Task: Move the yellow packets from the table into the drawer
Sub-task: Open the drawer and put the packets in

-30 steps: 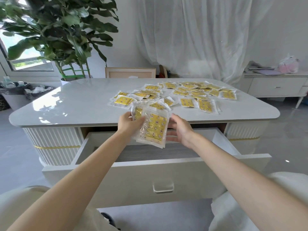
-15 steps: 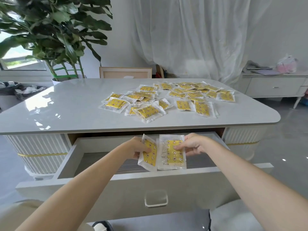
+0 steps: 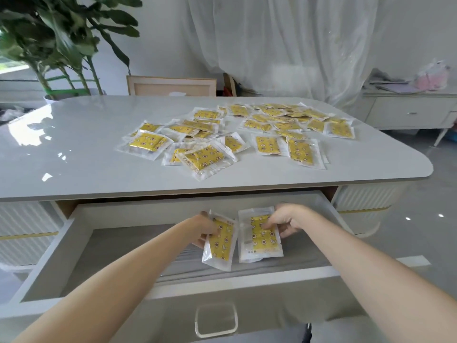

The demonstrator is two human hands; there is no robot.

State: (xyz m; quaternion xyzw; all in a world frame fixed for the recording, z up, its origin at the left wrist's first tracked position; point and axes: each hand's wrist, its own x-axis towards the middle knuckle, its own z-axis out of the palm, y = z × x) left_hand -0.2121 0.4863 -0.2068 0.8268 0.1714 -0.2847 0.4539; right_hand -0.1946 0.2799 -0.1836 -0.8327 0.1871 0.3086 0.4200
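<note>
My left hand (image 3: 206, 229) fingers clamped on yellow packet (image 3: 220, 242); right hand (image 3: 284, 219) pinches second packet (image 3: 259, 240), low in drawer (image 3: 138, 214). Risk: slick film slips, packets land askew.

Large leafy potted plant (image 3: 61, 40) far left, beside a bright window (image 3: 10, 68). Sheer white curtain (image 3: 272, 40) across the back. Pale wooden frame (image 3: 170, 85) upright below it, centre-left. Low white sideboard (image 3: 408, 112) at right, carrying a pink bag (image 3: 432, 75) and loose papers (image 3: 393, 86). Glossy grey floor (image 3: 420, 231) below
</note>
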